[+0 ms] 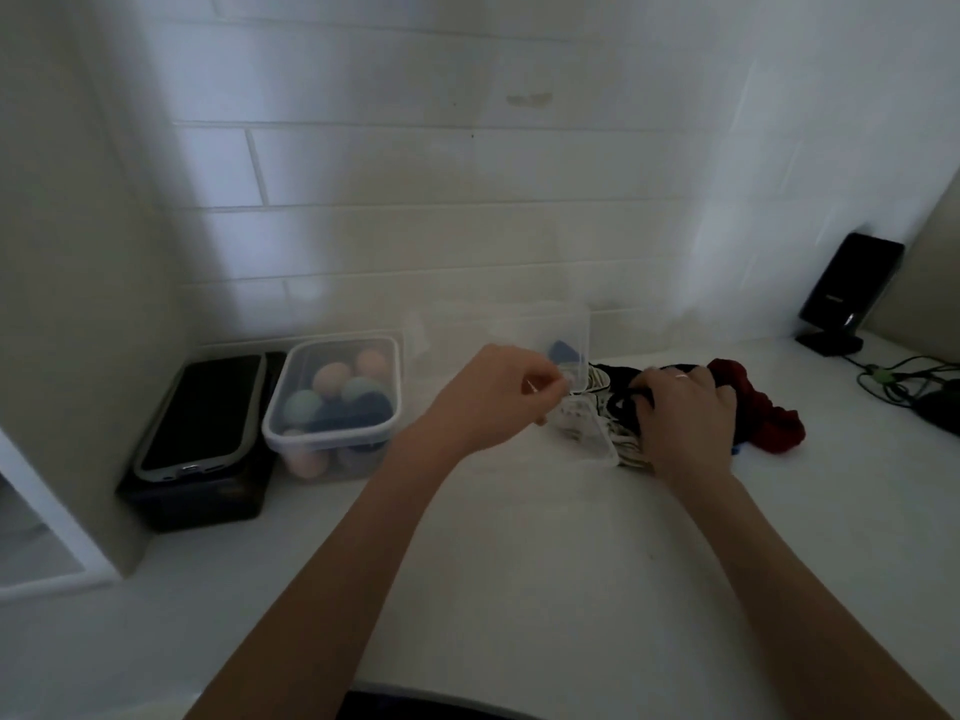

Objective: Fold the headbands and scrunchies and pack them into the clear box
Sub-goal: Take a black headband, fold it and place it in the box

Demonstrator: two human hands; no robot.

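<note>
Head view of a white worktop [519, 563] against a tiled wall. The left hand [493, 394] pinches the rim of the clear box [584, 433], fingers curled together on the plastic, apparently to steady and tip it toward the pile. What looks like its lid [519, 324] stands raised behind; motion blur leaves this uncertain, and something blue shows through it. The right hand [680, 418] lies on a black-and-white striped headband [602, 392], its fingers bent and gripping the bunched fabric just beside the box, probably to keep the fold compressed while it is fed in. A dark red scrunchie [774, 418] lies touching the pile's right side, not yet packed. At left, well apart from the work, a lidded tub of coloured balls [332, 407] stands beside a dark case [202, 423].
</note>
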